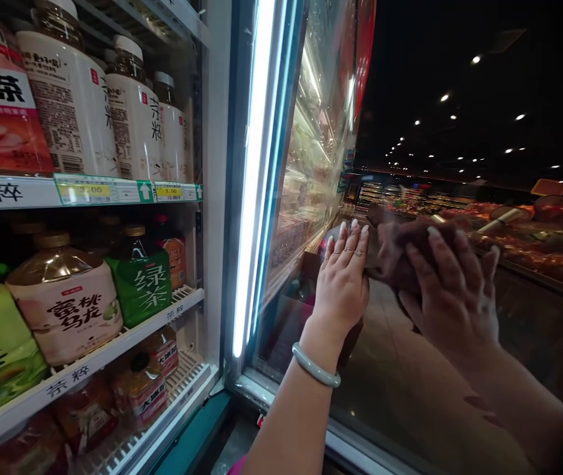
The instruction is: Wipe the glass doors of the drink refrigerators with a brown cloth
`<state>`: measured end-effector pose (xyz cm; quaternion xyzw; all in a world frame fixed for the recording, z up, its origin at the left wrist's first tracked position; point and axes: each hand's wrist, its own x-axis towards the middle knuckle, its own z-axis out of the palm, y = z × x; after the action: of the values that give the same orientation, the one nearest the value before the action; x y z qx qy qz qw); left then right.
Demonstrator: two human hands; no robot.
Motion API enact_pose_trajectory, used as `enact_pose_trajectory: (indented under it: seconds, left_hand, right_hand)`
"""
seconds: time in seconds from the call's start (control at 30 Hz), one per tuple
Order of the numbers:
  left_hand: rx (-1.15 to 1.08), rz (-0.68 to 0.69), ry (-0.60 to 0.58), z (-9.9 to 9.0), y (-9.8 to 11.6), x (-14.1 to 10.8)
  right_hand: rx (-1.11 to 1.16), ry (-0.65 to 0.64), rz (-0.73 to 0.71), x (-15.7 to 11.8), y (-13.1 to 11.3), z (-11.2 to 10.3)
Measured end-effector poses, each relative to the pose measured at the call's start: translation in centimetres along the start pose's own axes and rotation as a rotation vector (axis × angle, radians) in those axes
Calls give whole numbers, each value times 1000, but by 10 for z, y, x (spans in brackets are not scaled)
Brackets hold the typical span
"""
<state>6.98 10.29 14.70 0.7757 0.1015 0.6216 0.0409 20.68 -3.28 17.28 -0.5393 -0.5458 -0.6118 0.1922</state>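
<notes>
My left hand [343,284], with a pale bangle at the wrist, lies with its fingers stretched out against the glass door [385,396] of an upright drinks cooler. To its right, my right hand [459,297] presses a brown cloth [400,254] against the same glass, its fingers bent over the cloth. Motion smears the cloth and right fingertips somewhat. My left thumb is hidden.
The open cooler's shelves [88,366] at the left carry bottled teas, among them a green bottle [140,280] and a pink-labelled bottle [66,310]. A bright light strip [256,165] runs up the frame beside the door. Store displays [553,244] show beyond the glass.
</notes>
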Motion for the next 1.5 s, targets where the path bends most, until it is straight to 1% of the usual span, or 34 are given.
enact_pose_trajectory:
  seconds: [0.07, 0.13, 0.23, 0.3, 0.37, 0.43, 0.47, 0.53, 0.6, 0.67, 0.73, 0.77, 0.83, 0.9, 0.93, 0.97, 1.0, 1.03, 1.1, 1.13, 1.17, 1.23, 1.27, 1.3, 1.37, 1.43, 1.47, 1.5]
  left_hand:
    - [3, -14, -14, -1, -2, 0]
    - [-5, -26, -12, -2, -5, 0]
    - [-11, -21, 17, -3, -11, -1]
    - [5, -7, 33, -5, -15, -1]
    - [33, -13, 46, -9, -18, -1]
    - [63, -43, 58, -14, -22, -1]
    - [73, -58, 59, -15, -24, -1]
    - [78, -80, 51, -19, -29, -1]
    - [70, -97, 49, -22, -34, -2]
    - [61, -121, 58, -26, -39, -4]
    - [58, -140, 63, -31, -43, -5]
    - [57, -146, 62, -33, -44, -5]
    - [51, -151, 60, -35, -45, -6]
    - [39, -156, 58, -36, -46, -6]
    - [32, -160, 58, -36, -46, -6]
    - [23, -163, 58, -36, -46, -6]
    - [13, -165, 59, -35, -46, -7]
    - [0, -170, 63, -35, -47, -7]
    - [-32, -186, 81, -37, -47, -8]
    - [-48, -194, 89, -38, -47, -8]
    - [-62, -201, 94, -40, -47, -8]
    - [-79, -201, 93, -42, -47, -8]
    - [-80, -195, 88, -43, -47, -8]
    - [-78, -189, 84, -43, -47, -8]
    - [-73, -183, 86, -41, -47, -7]
    - [-77, -194, 116, -37, -48, -8]
    - [-83, -209, 143, -35, -48, -9]
    - [-89, -228, 172, -34, -49, -10]
  right_hand:
    - [26, 35, 63, 14, -5, 5]
    - [49, 56, 53, 20, -18, 12]
    - [62, 36, -28, 8, -34, 16]
    - [56, 2, -62, -2, -29, 12]
    - [37, 2, -52, -1, -16, 8]
    - [23, 62, 0, 13, -5, 9]
    - [22, 89, 29, 22, -4, 11]
    - [32, 118, 36, 38, -12, 19]
    - [65, 81, -58, 41, -30, 26]
    - [111, 19, -179, 31, -45, 28]
    - [150, -45, -253, 17, -48, 25]
    - [156, -56, -257, 13, -45, 22]
    - [146, -23, -197, 15, -33, 18]
    - [119, 38, -72, 29, -26, 20]
    - [109, 71, -22, 38, -26, 23]
    - [109, 97, 0, 45, -30, 27]
    - [121, 106, -22, 49, -36, 32]
    - [143, 103, -74, 50, -44, 37]
    - [204, 71, -210, 40, -58, 43]
    - [233, 33, -274, 32, -62, 43]
    - [256, -14, -317, 23, -62, 42]
    - [265, -91, -357, 12, -55, 35]
    - [255, -108, -356, 12, -49, 31]
    - [241, -99, -333, 17, -43, 28]
    - [220, -37, -228, 34, -40, 27]
    - [225, 36, -123, 52, -50, 35]
    - [242, 54, -110, 57, -59, 41]
    - [269, 69, -132, 59, -68, 48]
